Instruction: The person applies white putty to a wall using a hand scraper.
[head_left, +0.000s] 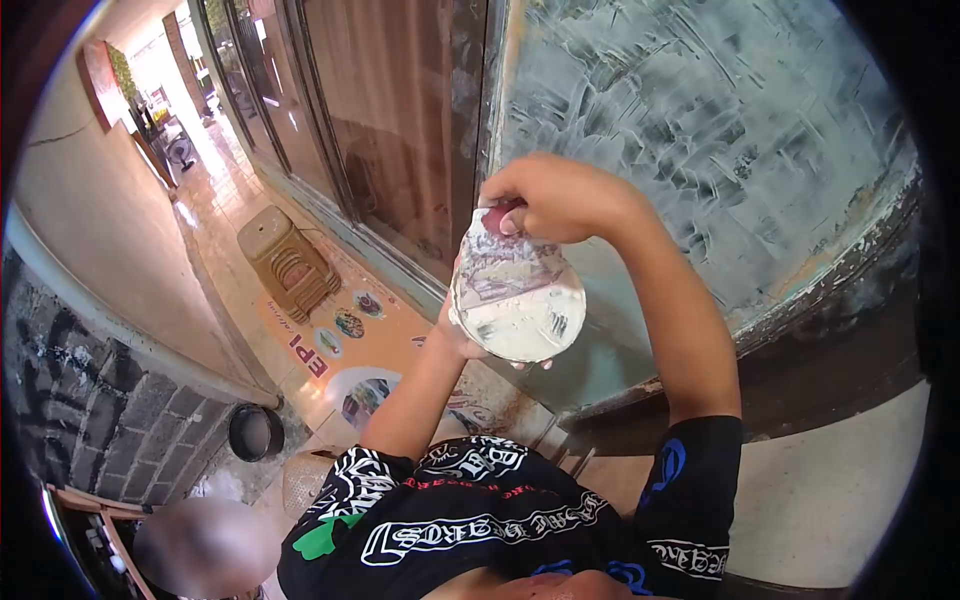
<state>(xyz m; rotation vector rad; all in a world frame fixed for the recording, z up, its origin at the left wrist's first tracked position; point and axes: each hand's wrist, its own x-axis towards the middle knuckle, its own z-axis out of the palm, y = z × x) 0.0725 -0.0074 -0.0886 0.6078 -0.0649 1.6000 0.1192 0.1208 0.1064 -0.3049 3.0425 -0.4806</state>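
My left hand (pixel 458 332) supports a round, shallow container (pixel 520 335) from below, with its fingertips showing under the near rim. Pale, creamy putty covers the container's inside. In my right hand (pixel 560 200) is a putty scraper (pixel 510 262), pinched at its reddish upper end. Its wide blade is smeared with putty and angles down into the container. Beside my right arm, a wall panel (pixel 690 130) carries uneven grey-white smears over a darker surface.
A stack of brown plastic stools (pixel 290 262) stands on the left over a printed orange banner (pixel 350 320). A dark round bucket (pixel 256 433) sits by the grey block wall (pixel 130 430). Framed windows (pixel 390 110) line the corridor. A blurred shape (pixel 208 548) is at lower left.
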